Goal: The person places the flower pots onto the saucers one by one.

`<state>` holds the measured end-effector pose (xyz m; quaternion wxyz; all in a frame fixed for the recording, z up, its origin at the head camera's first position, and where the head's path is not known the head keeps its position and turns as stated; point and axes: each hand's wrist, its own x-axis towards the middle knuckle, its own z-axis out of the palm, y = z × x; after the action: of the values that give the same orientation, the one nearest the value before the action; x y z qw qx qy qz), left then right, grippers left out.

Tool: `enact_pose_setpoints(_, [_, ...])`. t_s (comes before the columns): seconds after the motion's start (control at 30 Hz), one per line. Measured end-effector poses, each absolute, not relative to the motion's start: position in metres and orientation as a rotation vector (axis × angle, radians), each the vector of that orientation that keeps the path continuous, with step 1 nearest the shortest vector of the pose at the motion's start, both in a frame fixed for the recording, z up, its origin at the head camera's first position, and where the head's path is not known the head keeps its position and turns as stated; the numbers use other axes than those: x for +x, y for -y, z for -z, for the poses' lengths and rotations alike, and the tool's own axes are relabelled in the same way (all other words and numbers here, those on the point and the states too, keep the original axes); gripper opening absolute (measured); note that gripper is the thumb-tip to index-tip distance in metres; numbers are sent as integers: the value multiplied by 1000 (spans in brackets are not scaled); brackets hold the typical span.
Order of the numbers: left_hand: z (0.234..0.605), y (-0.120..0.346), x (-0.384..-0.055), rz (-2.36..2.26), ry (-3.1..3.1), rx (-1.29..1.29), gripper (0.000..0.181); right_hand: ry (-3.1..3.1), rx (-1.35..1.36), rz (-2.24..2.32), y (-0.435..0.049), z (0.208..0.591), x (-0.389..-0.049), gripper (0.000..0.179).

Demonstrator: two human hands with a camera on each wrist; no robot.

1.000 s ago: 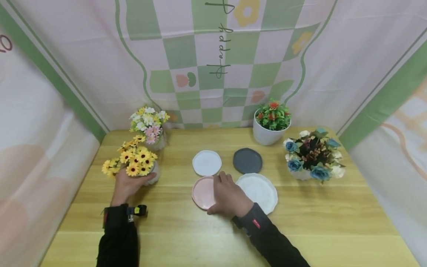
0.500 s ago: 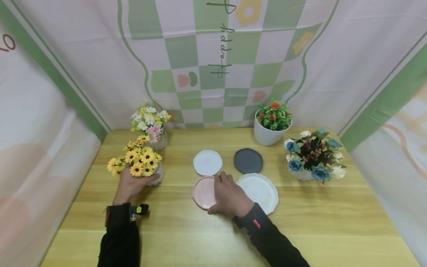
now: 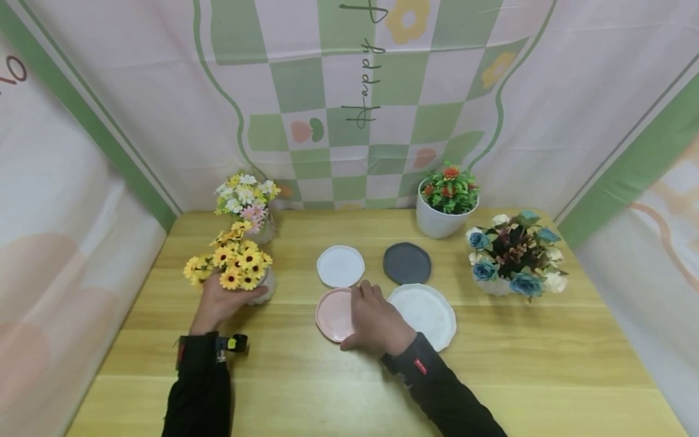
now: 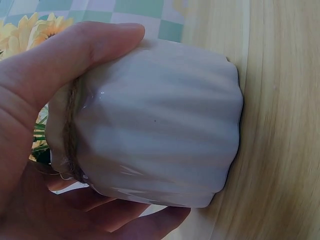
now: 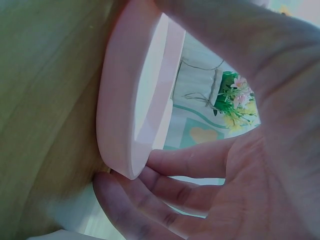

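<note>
My left hand point(image 3: 221, 303) grips a white ribbed flowerpot point(image 4: 160, 120) with twine round its neck. Thumb and fingers lie on opposite sides of it, and yellow daisy-like flowers point(image 3: 237, 261) fill its top. In the left wrist view the pot's base is at the wooden tabletop; whether it touches cannot be told. Over the right part of a small pink plate point(image 3: 333, 315) lies my right hand point(image 3: 379, 321). The right wrist view has its thumb and fingers at opposite sides of the plate's rim, the thumb tip hidden.
Around the pink plate lie a small white plate point(image 3: 340, 266), a dark grey plate point(image 3: 406, 263) and a larger white plate point(image 3: 431, 315). Potted white-and-pink flowers point(image 3: 248, 203) stand back left, a red-flowered plant point(image 3: 448, 200) back right, blue-and-white roses point(image 3: 516, 255) at right.
My left hand has shifted the pot of yellow flowers a short way right. The right hand and pink plate stay in place.
</note>
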<state>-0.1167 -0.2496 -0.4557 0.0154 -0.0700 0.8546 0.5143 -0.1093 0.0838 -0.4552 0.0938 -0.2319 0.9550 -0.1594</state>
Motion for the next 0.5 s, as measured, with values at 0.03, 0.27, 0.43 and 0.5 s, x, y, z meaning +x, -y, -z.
enact_pose_setpoints(0.03, [456,249,-117,-1602,-2657,-211,104,-2831,-687,474,-84,455,-109,112])
enact_pose_setpoints(0.27, [455,243,-118,-1640,-2634,-146,103,-2834,-689,477,-84,456,-109,112])
enact_pose_setpoints(0.43, [455,240,-117,-1625,-2628,-120,102,-2835,-697,479,-84,456,-109,112])
enact_pose_setpoints(0.5, [456,238,-117,-1624,-2627,-108,102,-2837,-698,478,-84,456,-109,112])
